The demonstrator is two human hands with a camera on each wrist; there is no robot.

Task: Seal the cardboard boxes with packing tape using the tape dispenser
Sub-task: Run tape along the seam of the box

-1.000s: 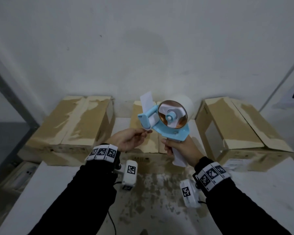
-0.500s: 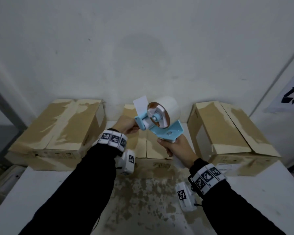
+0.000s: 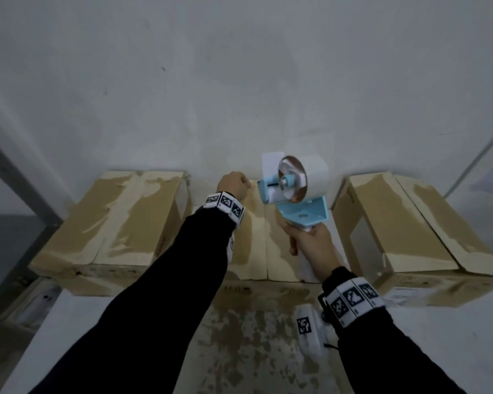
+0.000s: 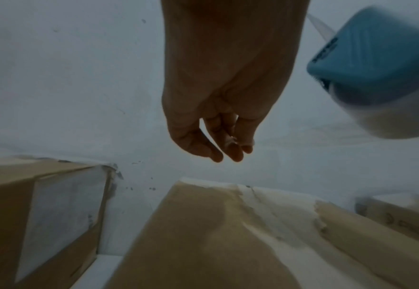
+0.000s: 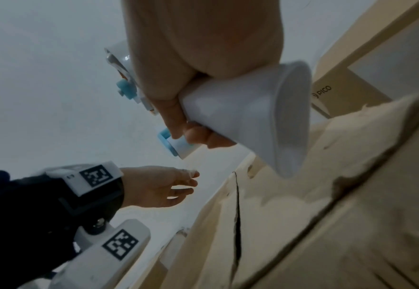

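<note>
Both hands reached farther | left hand (image 3: pixel 234 184) off tape dispenser (image 3: pixel 293 191)

We've got a white table (image 3: pixel 453 336) with a big patch of brown stains in the middle, and three cardboard boxes sit along its far edge: left box (image 3: pixel 120 220), middle box (image 3: pixel 256 251), right box (image 3: pixel 410 231), all streaked with torn tape.

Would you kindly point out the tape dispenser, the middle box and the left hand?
tape dispenser (image 3: pixel 303 216), head view, on its blue frame below the roll.
middle box (image 4: pixel 203 234), left wrist view, on its brown top flap.
left hand (image 3: pixel 234 184), head view, on its back.
</note>
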